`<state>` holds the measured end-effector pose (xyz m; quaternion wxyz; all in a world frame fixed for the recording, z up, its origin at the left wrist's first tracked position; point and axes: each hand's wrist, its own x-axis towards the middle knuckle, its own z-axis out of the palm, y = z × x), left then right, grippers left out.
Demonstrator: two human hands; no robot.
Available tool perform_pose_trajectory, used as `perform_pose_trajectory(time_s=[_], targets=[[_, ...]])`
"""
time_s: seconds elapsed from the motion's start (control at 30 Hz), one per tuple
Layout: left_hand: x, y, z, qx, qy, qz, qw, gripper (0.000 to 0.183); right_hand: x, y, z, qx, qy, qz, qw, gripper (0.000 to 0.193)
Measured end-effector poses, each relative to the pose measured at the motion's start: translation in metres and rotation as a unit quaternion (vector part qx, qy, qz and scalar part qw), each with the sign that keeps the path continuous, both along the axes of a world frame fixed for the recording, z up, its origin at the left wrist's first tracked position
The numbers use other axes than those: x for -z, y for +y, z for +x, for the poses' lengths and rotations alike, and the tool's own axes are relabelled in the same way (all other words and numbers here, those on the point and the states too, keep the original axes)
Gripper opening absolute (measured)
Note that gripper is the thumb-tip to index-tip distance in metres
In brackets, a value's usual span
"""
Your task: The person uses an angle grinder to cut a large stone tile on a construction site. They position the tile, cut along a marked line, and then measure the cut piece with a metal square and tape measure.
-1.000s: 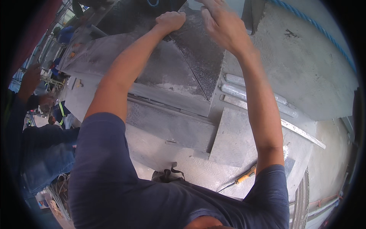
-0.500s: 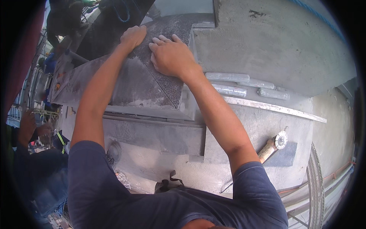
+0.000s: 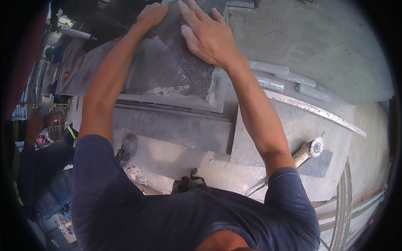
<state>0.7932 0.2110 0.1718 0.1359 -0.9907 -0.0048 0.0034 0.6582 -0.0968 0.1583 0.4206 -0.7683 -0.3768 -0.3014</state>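
Dark grey stone slabs (image 3: 142, 62) with a dusty surface lie before me, meeting along a diagonal seam. At their far side my left hand (image 3: 152, 16) is closed, its fingers curled by the slab edge; whatever they hold is hidden. My right hand (image 3: 212, 39) rests palm down on the speckled slab (image 3: 190, 62) right of the seam. Its fingers reach forward, and the thumb stands apart from them. Pale dust coats the right fingertips.
An angle grinder (image 3: 309, 152) with a segmented disc lies at right on a grey board. Behind it are several plastic-wrapped rolls (image 3: 268, 67) and a long pale strip (image 3: 318, 111). A shoe (image 3: 127, 146) shows below the ledge. Another person's arm (image 3: 35, 127) is at left.
Both hands have moved farther forward over the slabs. My right hand has also slid to the right, with its fingers more stretched. The whole view has shifted slightly.
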Motion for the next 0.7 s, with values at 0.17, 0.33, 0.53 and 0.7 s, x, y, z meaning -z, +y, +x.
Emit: perform_pose_trajectory(time_s=[0.17, 0.33, 0.53, 0.7], targets=[[-0.011, -0.025, -0.019, 0.008, -0.07, 0.026, 0.997, 0.03, -0.005, 0.0, 0.001, 0.006, 0.074, -0.094, 0.993, 0.049], [-0.014, -0.088, -0.029, -0.234, -0.156, -0.296, 0.913, 0.061, -0.018, -0.021, 0.01, -0.007, 0.092, -0.122, 0.988, 0.05], [-0.001, -0.05, -0.006, -0.056, -0.063, -0.119, 0.989, 0.06, -0.042, -0.038, 0.002, 0.047, 0.023, -0.094, 0.994, 0.056], [0.013, 0.037, -0.024, 0.026, -0.11, -0.099, 0.989, 0.046, -0.008, 0.008, -0.02, 0.044, 0.048, -0.208, 0.976, 0.064]])
